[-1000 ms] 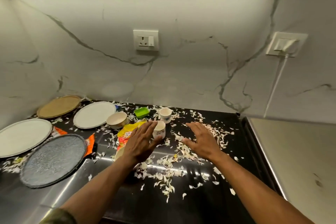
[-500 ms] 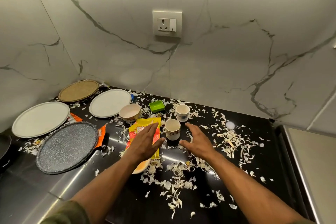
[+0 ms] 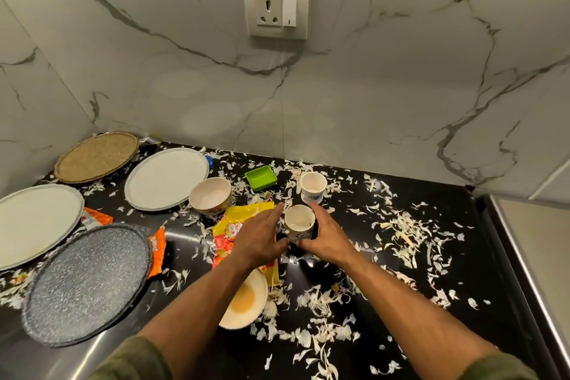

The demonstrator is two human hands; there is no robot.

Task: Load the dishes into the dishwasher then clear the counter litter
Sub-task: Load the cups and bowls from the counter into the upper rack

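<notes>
I see the left hand [image 3: 259, 237] and right hand [image 3: 327, 237] flanking the near cup [image 3: 299, 222] on the littered counter [image 3: 401, 287], fingers loosely extended, whether touching it I cannot tell.

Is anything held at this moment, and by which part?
Both hands, left and right, flank the near cup at its sides; whether either actually grips it cannot be told.

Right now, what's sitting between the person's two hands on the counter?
In the head view, a small cup stands upright between the left hand and the right hand, fingers close on either side.
</notes>
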